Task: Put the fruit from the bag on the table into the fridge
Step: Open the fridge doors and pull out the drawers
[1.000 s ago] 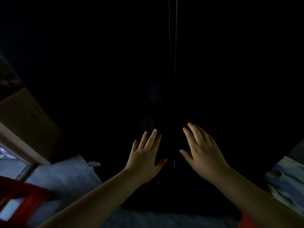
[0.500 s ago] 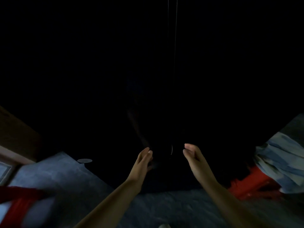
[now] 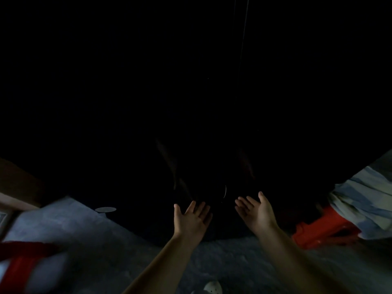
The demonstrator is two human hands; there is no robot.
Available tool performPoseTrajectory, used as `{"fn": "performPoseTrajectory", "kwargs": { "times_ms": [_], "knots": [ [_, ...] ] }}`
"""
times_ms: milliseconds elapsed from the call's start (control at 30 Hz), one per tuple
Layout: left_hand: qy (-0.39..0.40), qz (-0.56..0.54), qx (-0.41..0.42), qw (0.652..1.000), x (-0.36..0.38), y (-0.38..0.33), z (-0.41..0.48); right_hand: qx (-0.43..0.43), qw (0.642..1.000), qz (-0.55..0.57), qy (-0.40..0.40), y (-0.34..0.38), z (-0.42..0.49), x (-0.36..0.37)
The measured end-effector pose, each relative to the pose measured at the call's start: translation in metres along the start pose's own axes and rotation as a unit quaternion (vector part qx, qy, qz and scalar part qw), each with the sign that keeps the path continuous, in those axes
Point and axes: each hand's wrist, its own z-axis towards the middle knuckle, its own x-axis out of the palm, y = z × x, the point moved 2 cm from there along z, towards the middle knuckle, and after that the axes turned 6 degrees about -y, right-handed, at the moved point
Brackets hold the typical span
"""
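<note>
Two bare hands, left hand (image 3: 191, 219) and right hand (image 3: 257, 213), each grip spread and empty, close before one dark fridge (image 3: 191, 102); contact too dim to tell. Grey floor (image 3: 106, 240) below; one red item (image 3: 324, 228), one striped cloth (image 3: 364, 198) at right.

Indoors, very dim; most likely a home. Tall black front (image 3: 191, 81) fills most of the frame, with a thin vertical seam (image 3: 244, 28) at top centre, like paired doors. Mottled grey floor (image 3: 89, 240) across the bottom. Domestic clutter: blue-and-white striped cloth (image 3: 360, 200) at right edge, red plastic item (image 3: 324, 228) beneath it, white perforated clog (image 3: 213, 287) bottom centre, wood-toned panel (image 3: 19, 179) at left edge. Which room: cannot tell.
</note>
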Motion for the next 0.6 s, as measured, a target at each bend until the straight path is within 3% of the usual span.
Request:
{"fn": "performPoseTrajectory", "kwargs": {
  "times_ms": [600],
  "knots": [
    [-0.038,-0.092,-0.004,0.995,0.017,0.002,0.032,-0.006,0.987,0.160,-0.014,-0.016,0.020,0.015]
  ]
}}
